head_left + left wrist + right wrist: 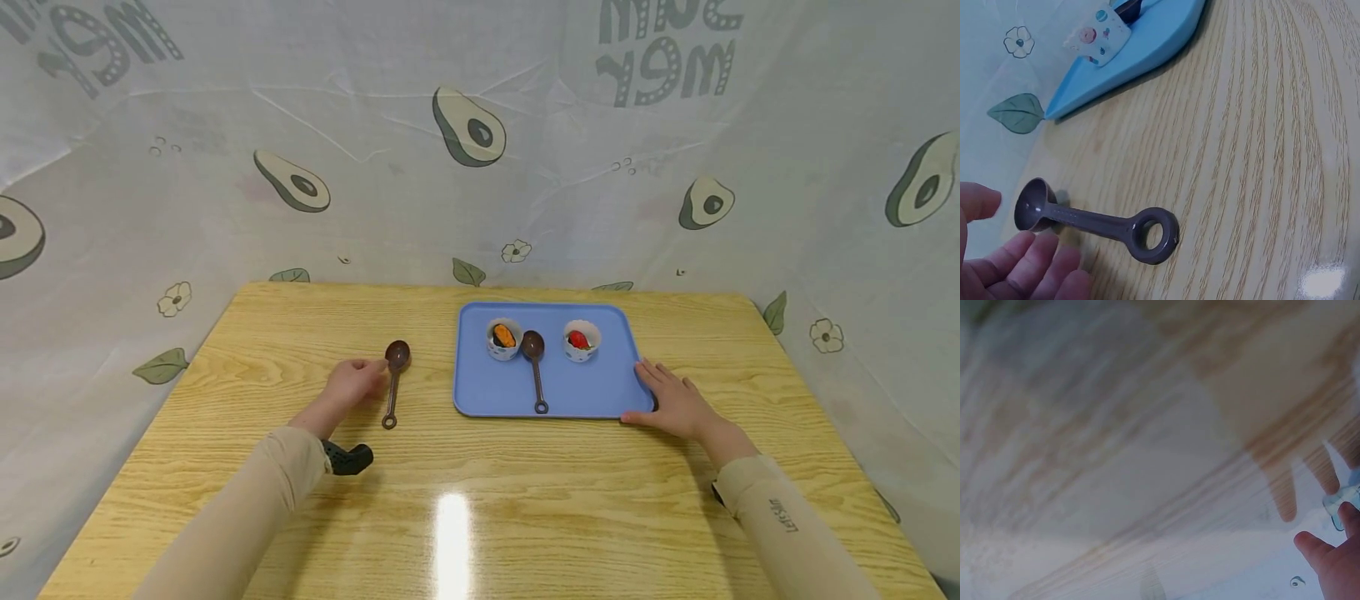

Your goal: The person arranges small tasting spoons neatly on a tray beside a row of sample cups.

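A brown spoon (398, 356) with a ring at its handle end lies on the table. My left hand (351, 385) is beside its bowl. In the left wrist view, thumb and fingers stand apart either side of the bowl of that spoon (1088, 222), fingertips right at its rim. With fingers spread, my right hand (675, 406) rests at the right edge of a blue tray (480, 393). The tray bears a second brown spoon (533, 346) between two small white patterned cups. An orange-and-black piece (504, 336) is in the left cup (502, 353), a red piece (577, 339) in the right cup (581, 354).
The wood-grain table (525, 500) reaches back to a pale curtain (360, 225) printed with avocados, which also hangs at both sides. A black strap piece (348, 459) sticks out from my left wrist, over the table.
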Tool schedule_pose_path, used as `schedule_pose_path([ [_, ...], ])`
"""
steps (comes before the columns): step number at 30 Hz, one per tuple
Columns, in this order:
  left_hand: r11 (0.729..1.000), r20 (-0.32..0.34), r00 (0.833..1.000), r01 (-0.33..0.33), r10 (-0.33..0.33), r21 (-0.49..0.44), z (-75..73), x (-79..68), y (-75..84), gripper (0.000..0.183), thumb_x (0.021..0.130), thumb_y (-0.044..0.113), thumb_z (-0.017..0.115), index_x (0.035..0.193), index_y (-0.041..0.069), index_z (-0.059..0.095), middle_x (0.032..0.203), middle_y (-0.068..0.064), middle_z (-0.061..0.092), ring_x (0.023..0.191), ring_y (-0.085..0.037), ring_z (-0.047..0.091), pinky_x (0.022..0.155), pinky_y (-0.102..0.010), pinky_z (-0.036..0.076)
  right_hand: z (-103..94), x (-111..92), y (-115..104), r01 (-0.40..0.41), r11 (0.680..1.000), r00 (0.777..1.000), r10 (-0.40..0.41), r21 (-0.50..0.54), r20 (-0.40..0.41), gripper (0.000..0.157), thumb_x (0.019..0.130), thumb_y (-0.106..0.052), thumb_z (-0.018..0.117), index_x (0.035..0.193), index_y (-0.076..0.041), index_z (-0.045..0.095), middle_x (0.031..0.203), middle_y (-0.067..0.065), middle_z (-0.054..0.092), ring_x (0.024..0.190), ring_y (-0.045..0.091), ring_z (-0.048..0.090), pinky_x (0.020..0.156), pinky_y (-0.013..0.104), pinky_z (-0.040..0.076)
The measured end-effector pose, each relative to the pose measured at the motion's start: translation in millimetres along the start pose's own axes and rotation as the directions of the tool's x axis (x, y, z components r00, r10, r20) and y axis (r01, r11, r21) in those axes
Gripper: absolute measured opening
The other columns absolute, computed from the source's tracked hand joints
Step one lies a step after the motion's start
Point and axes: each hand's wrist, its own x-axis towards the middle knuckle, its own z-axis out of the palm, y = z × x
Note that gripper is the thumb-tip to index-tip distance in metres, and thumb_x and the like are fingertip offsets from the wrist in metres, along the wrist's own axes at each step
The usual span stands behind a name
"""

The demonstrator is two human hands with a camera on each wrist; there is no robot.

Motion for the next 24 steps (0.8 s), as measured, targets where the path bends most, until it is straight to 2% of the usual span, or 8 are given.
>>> schedule_pose_path([
  [4,1.000,0.028,1.000,0.008,-0.007,-0.027,2.0,5.1,-4.3,0.038,0.097,0.027,0.045,0.108,-0.009,0.054,0.104,-0.017,0.062,0.082,-0.014,0.061,0.076,-0.030,0.055,-0.6,-0.7,-0.5,0.003,1.000,1.000,-0.003,0.006,0.000,0.101,0.078,-0.061,0.062,0.146,0.003,0.023,0.151,0.025,0.021,0.137,0.049,0.018,0.103,0.072,0.016],
  [8,0.998,0.056,0.998,0.031,-0.027,-0.055,5.9,10.0,-7.0,0.039,0.097,0.026,0.045,0.114,-0.009,0.052,0.112,-0.021,0.058,0.086,-0.017,0.062,0.076,-0.030,0.057,0.2,-0.4,-0.2,0.003,1.000,1.000,-0.003,0.013,0.000,0.102,0.078,-0.062,0.062,0.146,0.003,0.024,0.151,0.025,0.021,0.137,0.049,0.018,0.103,0.072,0.015],
  [12,0.998,0.063,0.997,0.049,-0.047,-0.038,10.3,11.1,-6.1,0.043,0.097,0.025,0.046,0.122,-0.010,0.050,0.113,-0.022,0.057,0.090,-0.020,0.062,0.078,-0.032,0.057,1.1,0.9,1.0,-0.002,1.000,1.000,0.002,0.018,0.007,0.102,0.078,-0.062,0.062,0.146,0.002,0.023,0.152,0.025,0.021,0.137,0.048,0.017,0.104,0.072,0.014],
  [15,0.999,0.055,0.997,0.052,-0.051,-0.011,13.1,10.4,-4.2,0.041,0.096,0.022,0.048,0.123,-0.009,0.050,0.106,-0.018,0.059,0.085,-0.018,0.061,0.074,-0.031,0.057,1.5,1.9,2.0,-0.008,1.000,1.000,0.007,0.017,0.012,0.102,0.078,-0.062,0.062,0.147,0.002,0.023,0.152,0.025,0.020,0.138,0.048,0.017,0.105,0.071,0.014],
  [20,0.999,0.032,0.999,0.041,-0.042,0.022,17.2,10.8,-1.6,0.026,0.094,0.012,0.051,0.111,-0.008,0.055,0.090,-0.010,0.058,0.072,-0.012,0.056,0.065,-0.028,0.055,1.7,2.4,2.7,-0.005,1.000,1.000,0.005,0.006,0.012,0.102,0.078,-0.062,0.062,0.147,0.002,0.023,0.152,0.025,0.021,0.137,0.049,0.017,0.104,0.071,0.015],
  [24,0.999,0.024,0.999,0.040,-0.041,0.037,19.2,12.5,-1.4,0.023,0.092,0.008,0.053,0.108,-0.009,0.055,0.087,-0.009,0.057,0.070,-0.012,0.055,0.064,-0.028,0.055,1.0,1.9,2.3,-0.005,1.000,1.000,0.005,0.009,0.012,0.102,0.078,-0.062,0.062,0.147,0.002,0.023,0.152,0.025,0.021,0.137,0.049,0.018,0.104,0.071,0.015],
])
